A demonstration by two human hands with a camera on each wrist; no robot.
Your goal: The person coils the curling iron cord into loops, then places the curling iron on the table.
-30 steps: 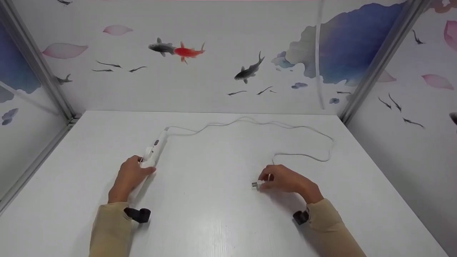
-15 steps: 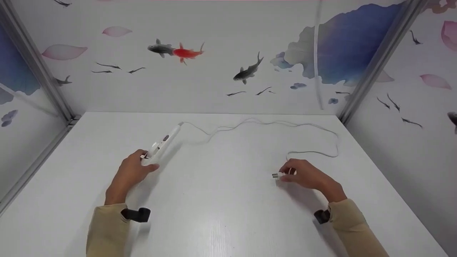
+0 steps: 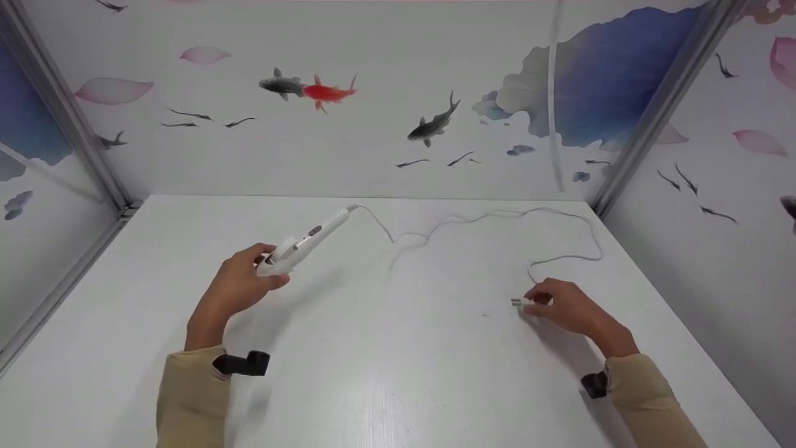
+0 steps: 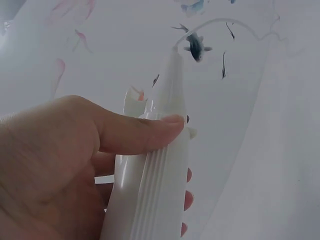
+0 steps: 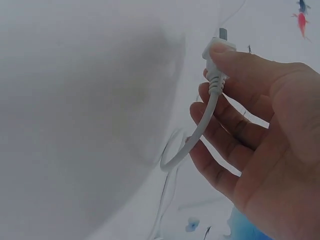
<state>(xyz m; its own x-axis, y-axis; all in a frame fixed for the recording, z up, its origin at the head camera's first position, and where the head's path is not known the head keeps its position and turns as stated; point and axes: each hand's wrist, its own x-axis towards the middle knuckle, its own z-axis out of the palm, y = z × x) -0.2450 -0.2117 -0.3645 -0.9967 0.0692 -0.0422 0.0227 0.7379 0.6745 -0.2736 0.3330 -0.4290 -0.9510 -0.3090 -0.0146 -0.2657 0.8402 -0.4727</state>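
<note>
My left hand (image 3: 239, 283) grips a white curling iron (image 3: 320, 233) around its lower part, lifted at a slant above the table with its cord end pointing away to the right. In the left wrist view the thumb lies across the ribbed white body (image 4: 162, 175), and fingertips show past the far side. My right hand (image 3: 575, 308) pinches the white two-pin plug (image 3: 525, 302) just over the table, its pins pointing left. In the right wrist view the thumb presses the plug (image 5: 215, 57), and its cord (image 5: 195, 135) curves down beside the fingers.
The thin cord (image 3: 559, 256) runs from the iron along the back of the white table (image 3: 398, 348) and loops round at the right to the plug. Walls printed with fish (image 3: 432, 124) enclose the back and both sides. Dark wrist cameras (image 3: 249, 363) sit on the sleeves.
My left hand has raised the curling iron and swung its cord end to the right. My right hand has moved right with the plug, shifting the cord rightward.
</note>
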